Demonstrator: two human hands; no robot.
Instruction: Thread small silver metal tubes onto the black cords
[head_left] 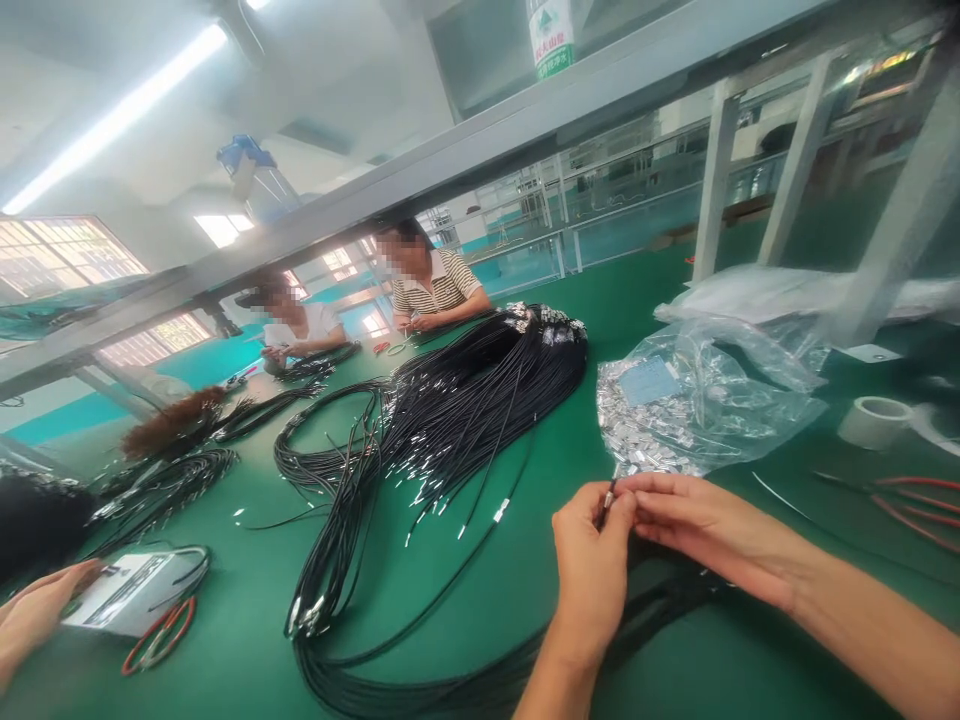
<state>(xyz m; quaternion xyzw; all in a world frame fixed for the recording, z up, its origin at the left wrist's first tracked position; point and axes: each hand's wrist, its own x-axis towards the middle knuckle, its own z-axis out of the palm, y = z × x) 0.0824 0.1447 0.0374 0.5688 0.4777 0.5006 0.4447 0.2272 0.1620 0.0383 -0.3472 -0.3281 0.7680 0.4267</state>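
Note:
My left hand [589, 575] is closed around a thin black cord [606, 506], with the cord's end up between thumb and forefinger. At that end, the fingertips of my right hand [701, 525] are pinched together, touching my left thumb. Whatever small piece lies between them is hidden. Just beyond my hands is a clear plastic bag [742, 405] with many small silvery metal pieces [645, 435] at its near side. More black cords [405, 695] run under my wrists and loop to the left, where a bunch of their metal ends [307, 615] lies together.
A large bundle of black cords [480, 390] lies on the green tabletop [442, 610]. Red-handled pliers [911, 500] and a white tape roll [876, 422] are right. A co-worker's hand [45, 610] is left; two people sit across. A grey shelf beam [480, 140] crosses above.

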